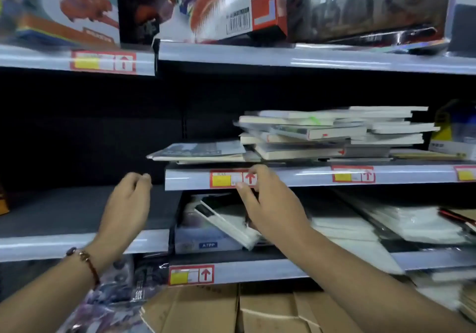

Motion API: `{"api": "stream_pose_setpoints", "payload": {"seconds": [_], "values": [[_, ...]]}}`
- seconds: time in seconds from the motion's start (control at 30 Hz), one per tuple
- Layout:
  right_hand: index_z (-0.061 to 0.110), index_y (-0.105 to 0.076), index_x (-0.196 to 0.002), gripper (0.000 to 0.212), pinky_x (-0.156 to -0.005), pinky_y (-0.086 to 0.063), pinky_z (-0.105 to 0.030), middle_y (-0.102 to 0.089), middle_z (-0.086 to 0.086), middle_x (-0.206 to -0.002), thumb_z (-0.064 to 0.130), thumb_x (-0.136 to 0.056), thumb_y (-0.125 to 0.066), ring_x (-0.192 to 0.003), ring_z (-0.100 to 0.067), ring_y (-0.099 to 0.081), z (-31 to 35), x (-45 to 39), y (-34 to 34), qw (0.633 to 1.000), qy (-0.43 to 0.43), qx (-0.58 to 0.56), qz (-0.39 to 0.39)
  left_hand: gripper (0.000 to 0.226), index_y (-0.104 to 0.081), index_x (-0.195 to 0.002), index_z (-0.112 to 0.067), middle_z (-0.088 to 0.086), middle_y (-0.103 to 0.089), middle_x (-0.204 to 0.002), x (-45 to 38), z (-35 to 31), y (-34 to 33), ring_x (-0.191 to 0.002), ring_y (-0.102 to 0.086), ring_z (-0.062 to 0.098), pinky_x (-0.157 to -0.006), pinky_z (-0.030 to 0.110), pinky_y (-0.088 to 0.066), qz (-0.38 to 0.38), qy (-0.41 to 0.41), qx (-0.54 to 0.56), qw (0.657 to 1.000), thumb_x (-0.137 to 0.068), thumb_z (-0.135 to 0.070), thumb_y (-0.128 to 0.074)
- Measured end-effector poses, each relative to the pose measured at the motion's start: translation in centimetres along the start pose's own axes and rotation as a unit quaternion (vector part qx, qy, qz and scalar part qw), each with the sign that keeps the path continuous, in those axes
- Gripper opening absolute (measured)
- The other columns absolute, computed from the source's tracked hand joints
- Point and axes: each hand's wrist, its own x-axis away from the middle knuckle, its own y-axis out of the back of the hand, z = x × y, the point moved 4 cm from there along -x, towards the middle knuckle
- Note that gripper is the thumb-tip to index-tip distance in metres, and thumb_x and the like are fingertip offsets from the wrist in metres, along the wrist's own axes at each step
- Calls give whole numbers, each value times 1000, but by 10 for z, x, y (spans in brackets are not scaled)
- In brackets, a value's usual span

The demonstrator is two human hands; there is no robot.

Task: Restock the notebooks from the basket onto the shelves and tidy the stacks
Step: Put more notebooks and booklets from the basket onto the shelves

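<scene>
on middle shelf (296, 175) | notebooks (322, 136) flat, askew | right hand (270, 203) below

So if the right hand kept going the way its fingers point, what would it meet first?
Probably the shelf edge at the price label: the right hand has its fingertips there already, though depth is unclear.

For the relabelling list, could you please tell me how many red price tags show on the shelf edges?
5: one on the top-left shelf edge, three along the middle shelf, the last cut off by the frame, and one on the lower shelf. Others may lie out of view.
</scene>
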Motion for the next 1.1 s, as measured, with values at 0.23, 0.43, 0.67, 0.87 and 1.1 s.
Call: {"api": "stream_pose_setpoints", "payload": {"seconds": [0.23,0.43,0.67,0.87,1.1], "values": [[29,-55,-135,41,-96,-43,-29,-56,10,-130,49,-101,-40,-118,-12,-53,-116,137,-70,976,-79,69,188,18,-62,-104,-48,-27,-63,-106,158,82,-106,-98,-63,3,-82,25,-49,337,-117,-247,901,-91,-51,-49],[27,-28,-155,75,-120,-23,-34,-32,4,-160,69,-95,-15,-146,-19,-30,-234,273,-111,898,-151,139,389,75,-33,-153,-36,-2,-31,-161,266,113,-214,-145,-33,20,-116,31,-30,522,-136,-262,800,-85,-68,-30],[34,-42,-146,53,-114,-35,-46,-49,-2,-147,52,-96,-49,-138,-31,-44,-359,452,-100,793,-331,129,496,74,-14,-158,-34,2,-4,-167,405,150,-329,-151,-20,26,-119,39,-26,648,-64,-276,707,-96,-60,-44],[25,-27,-154,64,-117,-25,-41,-38,-2,-156,49,-97,-40,-143,-27,-33,-441,590,-76,713,-379,148,571,72,-19,-158,-25,6,-11,-166,541,173,-413,-148,-25,27,-117,38,-31,714,21,-301,632,-98,-54,-45],[22,-28,-154,63,-120,-23,-42,-37,-4,-157,50,-99,-42,-145,-26,-31,-545,659,-117,688,-374,111,612,58,-35,-148,-26,6,-33,-157,647,231,-507,-141,-35,28,-110,43,-38,711,64,-367,597,-96,-48,-46]]}}
